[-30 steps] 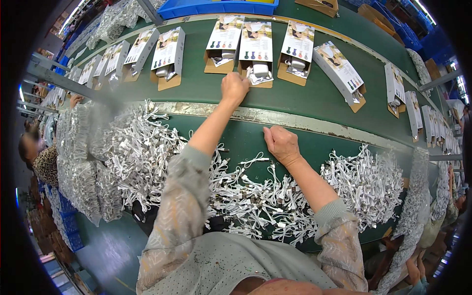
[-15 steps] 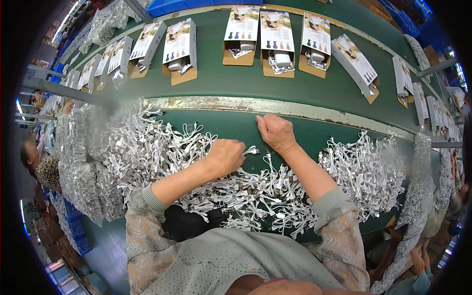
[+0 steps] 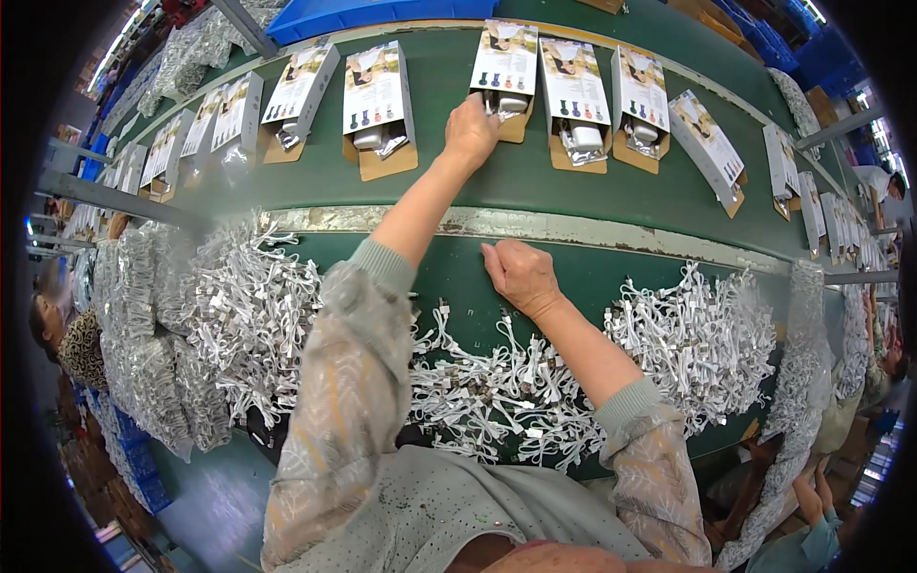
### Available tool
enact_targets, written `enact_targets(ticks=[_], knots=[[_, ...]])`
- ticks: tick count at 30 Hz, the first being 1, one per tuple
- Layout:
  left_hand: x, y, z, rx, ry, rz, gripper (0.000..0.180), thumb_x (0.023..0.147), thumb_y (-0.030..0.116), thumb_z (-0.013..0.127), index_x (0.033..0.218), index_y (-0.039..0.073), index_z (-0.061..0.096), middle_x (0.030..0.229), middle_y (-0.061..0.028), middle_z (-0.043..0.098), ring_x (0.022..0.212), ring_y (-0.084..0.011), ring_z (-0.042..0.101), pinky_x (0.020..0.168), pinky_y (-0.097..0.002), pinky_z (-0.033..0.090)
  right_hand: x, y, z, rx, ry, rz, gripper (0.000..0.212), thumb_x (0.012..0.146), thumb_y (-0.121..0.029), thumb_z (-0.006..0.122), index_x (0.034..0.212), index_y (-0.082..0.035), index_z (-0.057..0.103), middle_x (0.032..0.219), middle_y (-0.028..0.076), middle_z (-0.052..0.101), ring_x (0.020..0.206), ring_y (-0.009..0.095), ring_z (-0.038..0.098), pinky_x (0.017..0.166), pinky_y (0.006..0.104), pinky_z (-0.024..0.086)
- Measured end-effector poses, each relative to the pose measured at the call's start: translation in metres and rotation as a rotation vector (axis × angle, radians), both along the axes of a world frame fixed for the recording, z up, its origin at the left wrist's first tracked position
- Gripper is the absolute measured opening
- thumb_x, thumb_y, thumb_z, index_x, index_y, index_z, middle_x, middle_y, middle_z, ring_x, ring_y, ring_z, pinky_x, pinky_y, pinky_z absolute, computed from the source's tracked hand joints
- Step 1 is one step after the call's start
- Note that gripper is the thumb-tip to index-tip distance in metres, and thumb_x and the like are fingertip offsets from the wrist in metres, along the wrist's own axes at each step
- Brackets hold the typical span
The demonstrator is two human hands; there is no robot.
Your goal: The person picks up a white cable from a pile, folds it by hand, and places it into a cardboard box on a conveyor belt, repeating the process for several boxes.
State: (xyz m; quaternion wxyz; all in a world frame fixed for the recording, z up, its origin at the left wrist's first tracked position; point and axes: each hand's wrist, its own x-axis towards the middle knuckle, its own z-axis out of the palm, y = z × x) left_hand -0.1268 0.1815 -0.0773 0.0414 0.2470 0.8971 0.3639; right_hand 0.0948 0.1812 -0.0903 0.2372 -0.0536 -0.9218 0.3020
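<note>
My left hand (image 3: 472,134) reaches out to the open end of a white printed carton (image 3: 504,57), the fingers drawn together at its mouth. The fingertips are partly hidden there, and what they hold cannot be made out. Inside that opening a white device and silvery wrapping show beside the fingers. Nearer to me, my right hand (image 3: 524,277) is closed in a fist just before the worn metal rail, its thumb toward the left. Whatever it may hold is hidden. White cables (image 3: 506,392) with plugs lie in a loose heap between and below my forearms.
More open cartons (image 3: 576,81) lie in a row on the green belt (image 3: 334,186). The worn rail (image 3: 592,232) runs between belt and bench. Bagged cables (image 3: 134,315) are stacked at left, another cable pile (image 3: 697,344) lies at right. A blue tray (image 3: 373,17) stands behind.
My left hand has moved from the cable heap forward and across the rail to the carton. The cartons near the middle have shifted to the right. My right fist has shifted slightly nearer.
</note>
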Motion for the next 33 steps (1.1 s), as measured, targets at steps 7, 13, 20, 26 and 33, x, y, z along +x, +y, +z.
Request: enact_targets(ticks=[7,13,20,26,33], knots=[[0.136,-0.109,0.075,-0.394,0.034,-0.806,0.01,0.075,0.011,0.059,0.084,0.009,0.064,0.077,-0.014,0.06,0.074,-0.0327,0.061,0.066,-0.0401,0.05,0.007,0.015,-0.006,0.016,0.009,-0.004,0.027,0.086,-0.02,0.059,0.064,-0.007,0.051,0.061,0.011,0.055,0.054,0.03,0.058,0.05,0.0382,0.047],[0.192,-0.14,0.05,-0.299,0.212,-1.111,0.032,0.074,0.005,0.055,0.105,0.0,0.054,0.096,-0.0142,0.054,0.083,-0.0287,0.058,0.076,-0.04,0.046,0.004,0.01,-0.005,-0.002,-0.015,-0.03,0.028,0.086,-0.021,0.059,0.062,-0.008,0.052,0.061,0.01,0.056,0.055,0.029,0.058,0.049,0.0374,0.047],[0.138,-0.166,0.07,-0.447,0.004,-0.701,0.018,0.075,0.019,0.064,0.072,0.003,0.058,0.069,-0.0123,0.061,0.063,-0.0316,0.061,0.056,-0.0427,0.048,0.009,0.013,-0.002,0.037,0.02,-0.045,0.028,0.085,-0.019,0.06,0.061,-0.008,0.051,0.06,0.009,0.055,0.053,0.027,0.057,0.048,0.0361,0.047],[0.083,-0.081,0.033,-0.182,0.014,-0.178,0.025,0.079,0.022,0.064,0.073,-0.002,0.059,0.066,-0.0161,0.063,0.063,-0.0322,0.063,0.06,-0.0402,0.049,0.01,0.013,-0.003,0.041,-0.004,-0.039,0.027,0.085,-0.019,0.06,0.062,-0.008,0.051,0.06,0.01,0.055,0.054,0.028,0.058,0.049,0.0359,0.047],[0.07,-0.012,0.006,0.139,-0.198,-0.182,0.026,0.078,0.01,0.061,0.1,-0.005,0.061,0.082,-0.0187,0.067,0.076,-0.0253,0.067,0.07,-0.0348,0.051,0.008,0.015,-0.002,0.031,0.019,-0.028,0.026,0.085,-0.019,0.06,0.063,-0.007,0.053,0.06,0.01,0.055,0.054,0.028,0.057,0.049,0.0368,0.047]])
